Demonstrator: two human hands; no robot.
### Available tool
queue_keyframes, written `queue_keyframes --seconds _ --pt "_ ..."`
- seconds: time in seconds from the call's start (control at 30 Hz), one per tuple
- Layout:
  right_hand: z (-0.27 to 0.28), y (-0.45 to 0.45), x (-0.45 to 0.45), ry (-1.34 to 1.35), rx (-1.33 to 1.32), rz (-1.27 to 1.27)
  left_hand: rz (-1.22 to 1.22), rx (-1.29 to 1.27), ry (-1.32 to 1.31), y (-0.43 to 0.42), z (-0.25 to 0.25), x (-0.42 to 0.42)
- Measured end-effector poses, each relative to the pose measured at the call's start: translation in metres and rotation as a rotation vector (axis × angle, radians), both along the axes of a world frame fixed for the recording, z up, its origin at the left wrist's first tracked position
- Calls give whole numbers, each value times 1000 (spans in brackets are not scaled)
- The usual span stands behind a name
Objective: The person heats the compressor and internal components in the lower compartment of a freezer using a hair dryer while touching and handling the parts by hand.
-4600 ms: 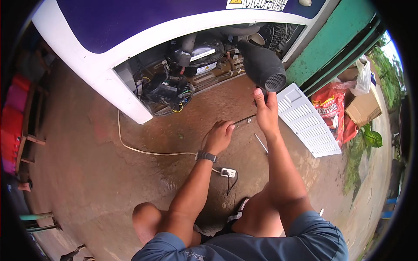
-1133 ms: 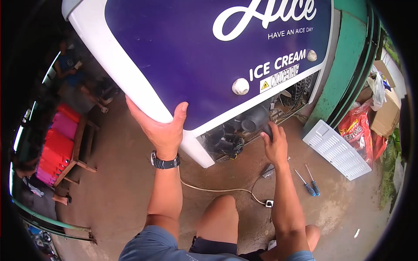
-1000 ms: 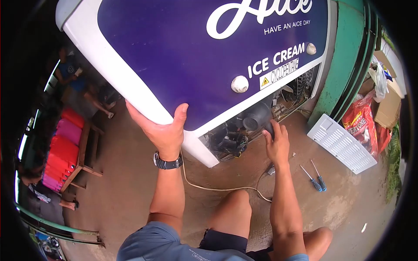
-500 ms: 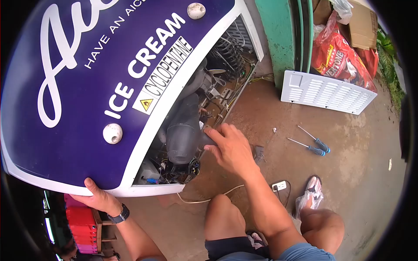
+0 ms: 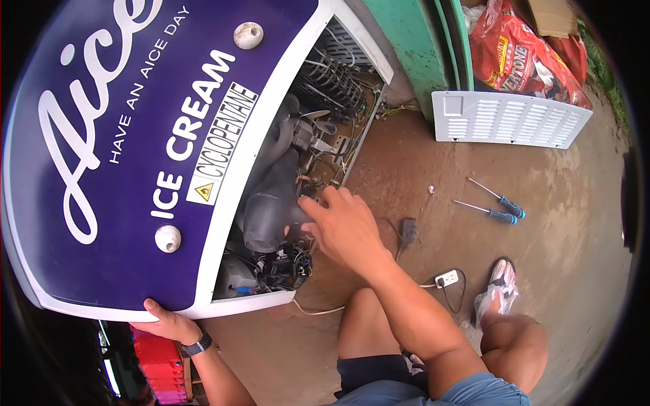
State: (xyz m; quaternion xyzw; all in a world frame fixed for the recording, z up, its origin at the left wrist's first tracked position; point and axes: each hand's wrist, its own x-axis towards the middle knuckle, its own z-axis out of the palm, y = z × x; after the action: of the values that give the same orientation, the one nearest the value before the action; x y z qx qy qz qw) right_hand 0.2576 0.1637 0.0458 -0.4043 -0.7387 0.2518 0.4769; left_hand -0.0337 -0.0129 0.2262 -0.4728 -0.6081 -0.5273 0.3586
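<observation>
A purple and white ice cream freezer (image 5: 128, 203) stands tilted in view, its side compartment open. My left hand (image 5: 172, 326) grips the freezer's lower edge, thumb on the purple face and fingers out of sight beneath. My right hand (image 5: 345, 227) is closed round the handle of a dark grey handheld blower (image 5: 264, 220), whose vented end faces me. The blower's front part reaches into the compartment, among a fan (image 5: 315, 116), black condenser coils (image 5: 332, 81) and bundled wires (image 5: 291, 264). Part of its handle is hidden by my fingers.
Two blue-handled screwdrivers (image 5: 502, 216) lie on the concrete floor to the right. A white louvred panel (image 5: 508, 120) leans by a red bag (image 5: 504, 54) beside a green post (image 5: 413, 47). A white power socket (image 5: 447, 279) with cords lies near my foot.
The view has shifted, so the freezer shows more of its lettering. My right hand and the blower stay at the compartment with only a slight shift; my left hand keeps its hold on the edge.
</observation>
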Motion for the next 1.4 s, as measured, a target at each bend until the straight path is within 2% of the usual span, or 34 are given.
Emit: queue_keyframes --seconds 0.2,1.17,1.4 --pt "6 14 5 -64 -37 53 -39 -11 -4 1 1 1" --pt "-2 14 22 44 -109 150 -19 14 -26 -2 -1 -5" --pt "-5 15 22 84 -106 158 127 -12 25 -8 -1 -13"
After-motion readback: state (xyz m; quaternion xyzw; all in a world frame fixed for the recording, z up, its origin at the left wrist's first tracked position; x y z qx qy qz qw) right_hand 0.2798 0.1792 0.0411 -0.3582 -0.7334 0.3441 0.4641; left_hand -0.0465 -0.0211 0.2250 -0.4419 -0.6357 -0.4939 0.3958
